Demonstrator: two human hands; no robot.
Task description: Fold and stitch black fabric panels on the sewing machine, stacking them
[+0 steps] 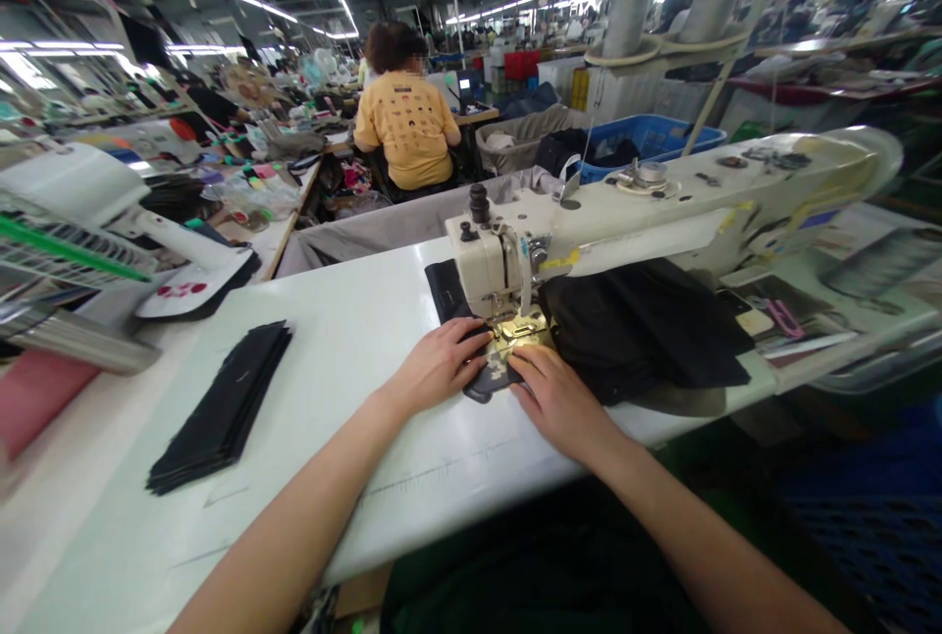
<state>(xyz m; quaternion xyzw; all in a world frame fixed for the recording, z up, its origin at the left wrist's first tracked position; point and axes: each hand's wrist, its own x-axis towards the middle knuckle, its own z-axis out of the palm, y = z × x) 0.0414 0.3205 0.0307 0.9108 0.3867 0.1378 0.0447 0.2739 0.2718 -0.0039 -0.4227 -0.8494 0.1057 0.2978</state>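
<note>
My left hand (pixel 442 364) lies with fingers stretched out at the left of the sewing machine's (pixel 482 266) needle area, pressing on dark fabric. From the other side, my right hand (pixel 563 403) reaches in with extended fingertips resting beside the shiny gold-coloured plate (pixel 524 328). Between both hands a small dark piece (pixel 490 381) shows at the plate's near edge. A strip of black fabric (pixel 444 289) sticks out behind the machine head on the left. To the right of the needle, a larger black fabric piece (pixel 648 325) spreads under the machine arm. The fingertips partly hide the fabric beneath.
A stack of black fabric pieces (pixel 221 408) lies on the white table (pixel 331 330) at left. A white fan (pixel 80 183) stands beyond it. Thread cones (pixel 629 11) rise behind the machine near a blue basket (pixel 654 138). A person in a yellow shirt (pixel 408 129) sits ahead, facing away.
</note>
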